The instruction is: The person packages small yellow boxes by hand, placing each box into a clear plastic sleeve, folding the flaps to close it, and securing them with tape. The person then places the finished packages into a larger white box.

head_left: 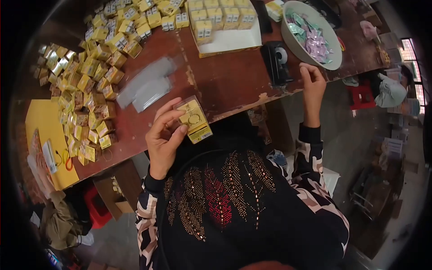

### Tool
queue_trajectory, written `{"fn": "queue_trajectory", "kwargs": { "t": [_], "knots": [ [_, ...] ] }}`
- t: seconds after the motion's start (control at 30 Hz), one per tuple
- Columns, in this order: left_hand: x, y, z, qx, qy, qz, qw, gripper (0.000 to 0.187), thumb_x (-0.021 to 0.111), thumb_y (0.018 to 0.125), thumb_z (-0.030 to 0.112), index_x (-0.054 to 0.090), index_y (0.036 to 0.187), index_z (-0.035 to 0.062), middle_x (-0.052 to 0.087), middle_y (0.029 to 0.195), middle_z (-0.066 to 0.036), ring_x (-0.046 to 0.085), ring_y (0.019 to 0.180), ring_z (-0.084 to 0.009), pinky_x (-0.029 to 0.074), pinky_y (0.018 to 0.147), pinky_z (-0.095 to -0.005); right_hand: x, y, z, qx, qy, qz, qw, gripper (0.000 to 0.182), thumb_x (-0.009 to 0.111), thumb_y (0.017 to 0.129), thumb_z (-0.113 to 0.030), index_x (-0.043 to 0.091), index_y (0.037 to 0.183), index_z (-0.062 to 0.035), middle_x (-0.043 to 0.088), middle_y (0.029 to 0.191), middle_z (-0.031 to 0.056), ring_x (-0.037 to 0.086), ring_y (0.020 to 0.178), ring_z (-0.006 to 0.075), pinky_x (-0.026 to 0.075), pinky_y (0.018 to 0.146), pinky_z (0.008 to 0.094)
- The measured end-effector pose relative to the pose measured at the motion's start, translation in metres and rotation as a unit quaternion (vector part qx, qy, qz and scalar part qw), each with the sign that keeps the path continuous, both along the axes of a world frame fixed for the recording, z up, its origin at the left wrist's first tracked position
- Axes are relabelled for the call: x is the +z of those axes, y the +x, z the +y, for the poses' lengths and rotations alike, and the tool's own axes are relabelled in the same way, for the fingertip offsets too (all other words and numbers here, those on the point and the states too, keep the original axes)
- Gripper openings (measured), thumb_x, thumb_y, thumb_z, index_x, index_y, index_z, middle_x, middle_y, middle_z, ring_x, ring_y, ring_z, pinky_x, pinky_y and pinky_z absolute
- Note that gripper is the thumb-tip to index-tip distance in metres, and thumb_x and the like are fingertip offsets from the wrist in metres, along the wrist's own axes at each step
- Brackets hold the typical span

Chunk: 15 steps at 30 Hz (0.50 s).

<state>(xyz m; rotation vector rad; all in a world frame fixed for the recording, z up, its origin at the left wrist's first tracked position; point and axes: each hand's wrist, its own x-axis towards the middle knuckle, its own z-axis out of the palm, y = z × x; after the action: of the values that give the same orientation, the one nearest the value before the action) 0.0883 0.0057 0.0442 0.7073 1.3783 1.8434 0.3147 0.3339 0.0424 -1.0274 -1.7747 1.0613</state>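
Observation:
My left hand [164, 135] holds a small yellow box in a clear plastic sleeve [193, 120] near the table's front edge. My right hand [312, 83] reaches up to the black tape dispenser [277, 63], its fingertips bent at the dispenser's right side; whether it pinches tape I cannot tell. Between the hands lies bare brown table [225, 81].
Several loose yellow boxes [90, 85] are heaped at the left and along the far edge. Clear sleeves [146, 85] lie in a stack. A tray of upright boxes [222, 22] and a bowl of small packets [310, 36] stand at the back. Another person [58, 216] sits at lower left.

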Motion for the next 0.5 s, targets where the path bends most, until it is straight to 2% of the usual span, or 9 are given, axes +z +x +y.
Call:
{"fn": "queue_trajectory", "kwargs": {
  "t": [0.03, 0.07, 0.1, 0.17, 0.2, 0.27, 0.4, 0.47, 0.5],
  "knots": [
    [0.001, -0.001, 0.003, 0.004, -0.002, 0.000, 1.000, 0.030, 0.063, 0.089, -0.006, 0.064, 0.119, 0.0004, 0.045, 0.145, -0.013, 0.057, 0.119, -0.0201, 0.050, 0.097, -0.0322, -0.008, 0.010, 0.016, 0.005, 0.017, -0.084, 0.996, 0.021, 0.064, 0.095, -0.015, 0.070, 0.102, 0.0036, 0.070, 0.097, 0.0062, 0.062, 0.088, 0.0111, 0.049, 0.078, 0.0260],
    [0.001, -0.001, 0.007, 0.003, 0.003, 0.002, 1.000, 0.030, 0.063, 0.089, -0.006, 0.064, 0.119, 0.0004, 0.045, 0.145, -0.013, 0.057, 0.119, -0.0201, 0.050, 0.097, -0.0322, -0.014, 0.014, 0.024, 0.022, -0.010, -0.114, 0.993, 0.024, 0.066, 0.093, -0.017, 0.070, 0.100, 0.0057, 0.071, 0.093, 0.0053, 0.062, 0.085, 0.0093, 0.048, 0.077, 0.0260],
    [0.001, -0.001, 0.010, -0.002, -0.006, 0.026, 1.000, 0.029, 0.064, 0.089, -0.006, 0.064, 0.118, 0.0003, 0.046, 0.144, -0.013, 0.057, 0.118, -0.0187, 0.050, 0.096, -0.0313, -0.018, 0.016, 0.026, 0.021, -0.007, -0.113, 0.993, 0.024, 0.066, 0.093, -0.017, 0.070, 0.100, 0.0057, 0.071, 0.093, 0.0053, 0.062, 0.085, 0.0093, 0.048, 0.077, 0.0260],
    [0.000, 0.001, 0.015, -0.008, -0.014, 0.051, 0.999, 0.028, 0.065, 0.089, -0.005, 0.064, 0.117, 0.0003, 0.046, 0.144, -0.012, 0.057, 0.117, -0.0173, 0.050, 0.096, -0.0303, -0.025, 0.018, 0.031, 0.084, -0.119, -0.144, 0.979, 0.022, 0.068, 0.092, -0.018, 0.071, 0.099, 0.0030, 0.070, 0.092, 0.0045, 0.060, 0.081, 0.0083, 0.048, 0.075, 0.0246],
    [0.000, 0.002, 0.016, -0.011, -0.016, 0.065, 0.998, 0.028, 0.065, 0.089, -0.005, 0.065, 0.116, 0.0004, 0.047, 0.143, -0.012, 0.057, 0.116, -0.0163, 0.050, 0.096, -0.0298, -0.027, 0.019, 0.033, 0.084, -0.119, -0.142, 0.979, 0.022, 0.068, 0.092, -0.018, 0.071, 0.099, 0.0030, 0.070, 0.092, 0.0045, 0.060, 0.081, 0.0083, 0.048, 0.075, 0.0246],
    [0.000, 0.004, 0.017, -0.015, -0.021, 0.081, 0.996, 0.027, 0.065, 0.089, -0.005, 0.065, 0.116, 0.0005, 0.047, 0.143, -0.012, 0.057, 0.115, -0.0153, 0.050, 0.096, -0.0293, -0.032, 0.018, 0.035, 0.079, -0.227, -0.129, 0.962, 0.018, 0.069, 0.091, -0.017, 0.072, 0.096, -0.0006, 0.070, 0.093, 0.0032, 0.059, 0.076, 0.0071, 0.046, 0.070, 0.0223],
    [0.002, 0.004, 0.018, -0.016, -0.030, 0.063, 0.997, 0.027, 0.065, 0.090, -0.005, 0.065, 0.116, 0.0012, 0.047, 0.143, -0.011, 0.057, 0.116, -0.0156, 0.050, 0.096, -0.0298, -0.043, 0.019, 0.034, 0.077, -0.213, -0.043, 0.973, 0.013, 0.070, 0.091, -0.016, 0.072, 0.091, -0.0035, 0.069, 0.103, 0.0038, 0.058, 0.077, 0.0066, 0.044, 0.067, 0.0202],
    [0.002, 0.004, 0.018, -0.013, -0.036, 0.050, 0.998, 0.027, 0.065, 0.090, -0.005, 0.065, 0.116, 0.0014, 0.046, 0.143, -0.011, 0.057, 0.116, -0.0159, 0.050, 0.096, -0.0300, -0.049, 0.018, 0.027, 0.038, -0.247, 0.033, 0.968, 0.012, 0.068, 0.093, -0.016, 0.070, 0.089, -0.0045, 0.065, 0.120, 0.0066, 0.061, 0.087, 0.0086, 0.048, 0.070, 0.0214],
    [0.000, 0.004, 0.018, -0.012, -0.033, 0.043, 0.998, 0.027, 0.065, 0.090, -0.005, 0.065, 0.116, 0.0014, 0.046, 0.143, -0.012, 0.058, 0.116, -0.0162, 0.050, 0.096, -0.0304, -0.048, 0.018, 0.022, 0.039, -0.247, 0.033, 0.968, 0.012, 0.068, 0.093, -0.016, 0.070, 0.089, -0.0045, 0.065, 0.120, 0.0066, 0.061, 0.087, 0.0086, 0.048, 0.070, 0.0214]
  ]
}}
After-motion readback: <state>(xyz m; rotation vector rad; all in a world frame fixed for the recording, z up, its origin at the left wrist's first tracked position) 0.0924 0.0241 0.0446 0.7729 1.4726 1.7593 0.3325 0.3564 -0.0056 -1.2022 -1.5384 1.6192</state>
